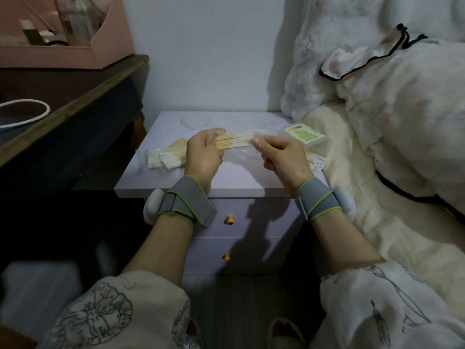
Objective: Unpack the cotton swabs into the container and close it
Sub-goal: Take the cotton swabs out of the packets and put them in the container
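My left hand [203, 153] grips a bundle of wooden-stick cotton swabs [232, 141] in a clear plastic sleeve, held level above the nightstand top [226, 177]. My right hand [281, 157] pinches the right end of that sleeve between thumb and fingers. More packs of swabs [164, 156] lie on the top to the left, and several swabs [315, 162] lie at the right edge. At the right rear sits a white box with a green-yellow label [303, 137]. A clear round container [195, 121] and clear plastic [239, 122] lie at the back, hard to make out.
The lilac nightstand has two drawers with orange knobs [229, 219]. A dark wooden desk [75, 102] with a pink organiser [68, 34] stands at the left. A bed with cream bedding [390, 122] lies close on the right.
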Tool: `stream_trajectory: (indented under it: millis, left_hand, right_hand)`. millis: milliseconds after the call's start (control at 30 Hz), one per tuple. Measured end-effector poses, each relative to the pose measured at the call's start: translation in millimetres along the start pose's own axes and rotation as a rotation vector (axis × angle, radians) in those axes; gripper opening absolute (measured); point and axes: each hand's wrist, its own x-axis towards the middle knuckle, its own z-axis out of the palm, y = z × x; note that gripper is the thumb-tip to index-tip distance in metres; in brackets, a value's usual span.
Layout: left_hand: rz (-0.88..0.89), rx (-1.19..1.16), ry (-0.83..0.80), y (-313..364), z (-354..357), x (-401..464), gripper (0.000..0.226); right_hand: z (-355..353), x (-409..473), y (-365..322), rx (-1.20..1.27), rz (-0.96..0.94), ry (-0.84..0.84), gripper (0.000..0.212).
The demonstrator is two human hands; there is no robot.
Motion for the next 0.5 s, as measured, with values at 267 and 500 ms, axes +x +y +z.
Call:
stream_trajectory:
  millis: [267,500]
  left_hand:
    - [-0.027,-0.012,-0.108,2.8,5.9,-5.1,0.024]
    - [0.009,0.049,-0.099,3.1,5.8,-6.7,0.013]
  right_hand:
    - [5.0,0.0,3.1,0.037,-0.013,-0.036,0.018]
    - [6.6,1.2,3.0,0.096,-0.012,-0.053,0.009]
